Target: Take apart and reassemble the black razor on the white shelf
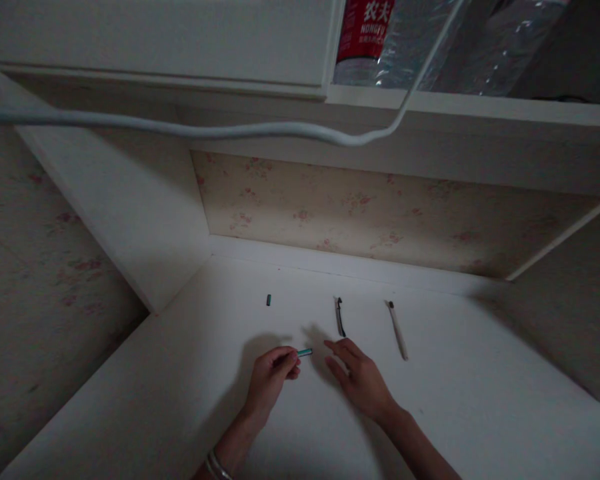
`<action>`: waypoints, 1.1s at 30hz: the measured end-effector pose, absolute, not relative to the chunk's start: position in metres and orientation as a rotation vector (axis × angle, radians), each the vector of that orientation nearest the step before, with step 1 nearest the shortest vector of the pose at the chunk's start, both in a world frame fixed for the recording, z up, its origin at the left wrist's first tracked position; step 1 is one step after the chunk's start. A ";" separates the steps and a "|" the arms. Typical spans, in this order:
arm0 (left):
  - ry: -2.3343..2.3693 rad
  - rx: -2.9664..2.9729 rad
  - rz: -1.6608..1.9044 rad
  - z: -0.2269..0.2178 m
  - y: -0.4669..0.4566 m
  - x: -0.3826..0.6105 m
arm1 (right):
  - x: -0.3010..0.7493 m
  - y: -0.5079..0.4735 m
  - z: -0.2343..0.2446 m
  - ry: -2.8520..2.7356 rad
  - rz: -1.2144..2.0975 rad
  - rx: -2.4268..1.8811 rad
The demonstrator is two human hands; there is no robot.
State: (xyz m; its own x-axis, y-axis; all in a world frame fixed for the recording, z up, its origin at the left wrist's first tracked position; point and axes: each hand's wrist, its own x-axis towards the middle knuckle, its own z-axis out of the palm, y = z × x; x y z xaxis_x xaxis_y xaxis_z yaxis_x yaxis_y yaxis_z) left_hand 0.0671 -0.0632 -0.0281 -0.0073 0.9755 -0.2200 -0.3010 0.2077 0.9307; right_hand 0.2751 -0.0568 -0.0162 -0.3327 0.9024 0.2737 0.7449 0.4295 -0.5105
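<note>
My left hand (273,373) pinches a small green-and-dark razor cartridge (305,352) by one end, its other end pointing right. Just to the right of it is my right hand (357,377), fingers apart and holding nothing. A similar small cartridge (269,300) lies farther back on the white tabletop (300,427). Beyond my right fingertips rests a thin black razor handle (341,317), slightly curved. To its right lies a toothbrush (399,331) with a pale handle and a dark head.
White panels enclose the tabletop, with floral wallpaper (300,207) at the back. Overhead is a cabinet whose shelf holds a red-labelled bottle pack (365,33). A white cable (230,131) hangs across the view in front of the cabinet.
</note>
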 end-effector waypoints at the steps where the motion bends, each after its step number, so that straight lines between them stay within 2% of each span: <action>1: 1.107 0.817 1.206 -0.029 -0.063 0.067 | 0.264 -0.060 -0.012 -2.213 0.408 -1.310; 7: 1.081 0.819 1.192 -0.030 -0.065 0.065 | 0.242 -0.057 -0.003 -2.313 0.239 -1.158; 15: 1.080 0.853 1.155 -0.031 -0.064 0.068 | 0.259 -0.057 -0.009 -2.331 0.150 -1.268; 18: 1.111 0.859 1.179 -0.032 -0.064 0.068 | 0.284 -0.047 -0.017 -2.141 0.151 -1.462; 23: 1.114 0.905 1.168 -0.033 -0.065 0.068 | 0.352 -0.020 -0.023 -1.687 0.155 -2.058; 33: 1.158 1.087 1.170 -0.048 -0.066 0.071 | 0.444 -0.006 -0.028 -1.329 0.204 -2.563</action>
